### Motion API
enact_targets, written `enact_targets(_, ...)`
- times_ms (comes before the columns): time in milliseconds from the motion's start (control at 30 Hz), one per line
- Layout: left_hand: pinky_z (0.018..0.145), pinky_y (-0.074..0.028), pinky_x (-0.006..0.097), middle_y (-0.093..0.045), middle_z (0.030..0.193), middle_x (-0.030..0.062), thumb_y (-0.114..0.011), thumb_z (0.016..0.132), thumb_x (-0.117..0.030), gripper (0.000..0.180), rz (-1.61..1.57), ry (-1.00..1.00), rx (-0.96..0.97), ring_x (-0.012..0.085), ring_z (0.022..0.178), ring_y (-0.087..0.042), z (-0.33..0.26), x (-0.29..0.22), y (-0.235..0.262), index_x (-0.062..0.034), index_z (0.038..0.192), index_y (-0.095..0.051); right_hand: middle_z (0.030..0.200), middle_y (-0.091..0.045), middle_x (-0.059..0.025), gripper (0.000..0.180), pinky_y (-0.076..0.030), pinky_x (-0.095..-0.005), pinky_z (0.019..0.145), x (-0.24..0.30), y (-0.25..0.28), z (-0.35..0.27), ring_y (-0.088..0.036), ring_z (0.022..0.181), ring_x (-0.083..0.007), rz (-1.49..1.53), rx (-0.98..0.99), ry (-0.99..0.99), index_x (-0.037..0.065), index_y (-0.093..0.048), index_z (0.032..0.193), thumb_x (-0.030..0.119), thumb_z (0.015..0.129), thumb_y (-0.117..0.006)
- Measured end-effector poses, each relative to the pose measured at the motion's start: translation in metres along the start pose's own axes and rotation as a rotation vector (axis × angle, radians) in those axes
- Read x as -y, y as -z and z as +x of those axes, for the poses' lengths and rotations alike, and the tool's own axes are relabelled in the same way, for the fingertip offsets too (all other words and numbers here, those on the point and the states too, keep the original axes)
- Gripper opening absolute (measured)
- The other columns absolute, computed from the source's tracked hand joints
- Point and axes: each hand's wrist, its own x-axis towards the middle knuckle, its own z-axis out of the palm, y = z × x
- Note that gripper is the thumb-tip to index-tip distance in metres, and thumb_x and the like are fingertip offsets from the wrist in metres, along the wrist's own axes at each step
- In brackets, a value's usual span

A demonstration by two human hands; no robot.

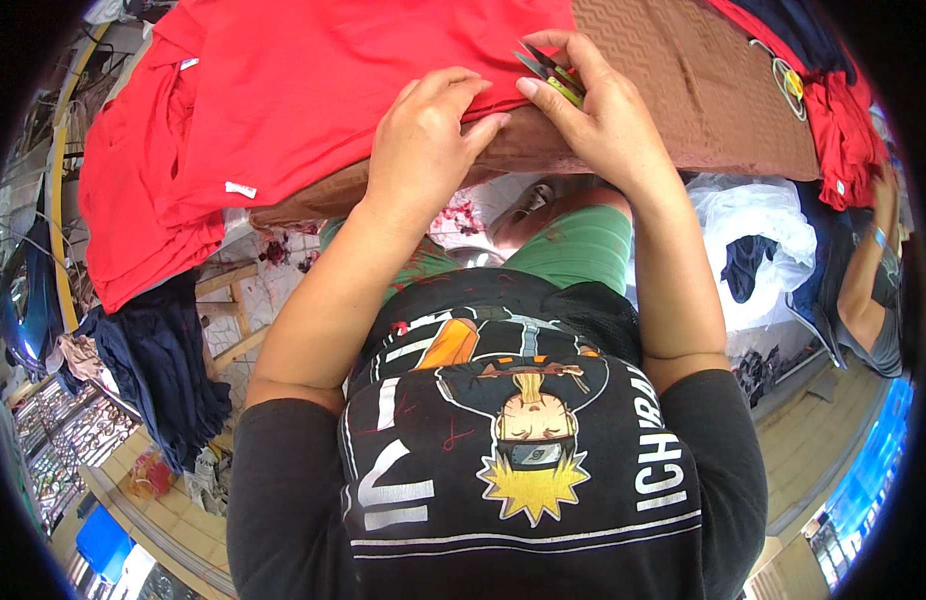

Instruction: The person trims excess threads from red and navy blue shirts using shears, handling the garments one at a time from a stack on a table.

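A red garment [313, 90] is spread over the brown patterned cloth [673, 90] in front of me. My left hand [433, 130] rests on its near edge, the fingers bent and the thumb held apart from them, with nothing seen between. Just to the right, my right hand [603, 110] grips a pair of thread snips [566, 84] with yellow-green handles. Their dark blades point up and left over the garment, close to its right border. My right thumb lies along the snips, and the hand partly covers them.
More red cloth [133, 220] hangs off the left side, above dark blue garments [163, 370]. At right are a yellow-and-white corded item [791, 85], a red bundle [838, 140] and a white plastic bag [758, 225]. Another person's arm [863, 265] reaches in there.
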Motion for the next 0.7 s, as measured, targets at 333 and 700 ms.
enact_targets(333,0.072,-0.053,0.024,-0.072,0.085,0.0078,-0.067,0.087,-0.014,0.019,-0.422,0.449,0.116,0.0110,0.078,-0.068,0.000,0.002,-0.001,-0.0008,0.100,-0.069,0.099,-0.063,-0.0132,0.020,-0.048,-0.0358,0.081,-0.027,-0.005,-0.009,-0.062,0.093,-0.0281,0.046,0.130,0.090,0.003,-0.062,0.103,0.011,0.085,-0.063)
enact_targets(700,0.072,-0.051,0.029,-0.069,0.081,0.0103,-0.066,0.086,-0.018,0.017,-0.543,0.008,0.238,0.0169,0.077,-0.066,0.010,0.012,0.018,-0.0019,0.084,-0.072,0.095,-0.062,-0.0135,0.021,-0.049,-0.0392,0.078,-0.020,-0.004,-0.009,-0.061,0.090,-0.0343,-0.156,0.101,0.178,0.005,-0.062,0.102,0.014,0.083,-0.063)
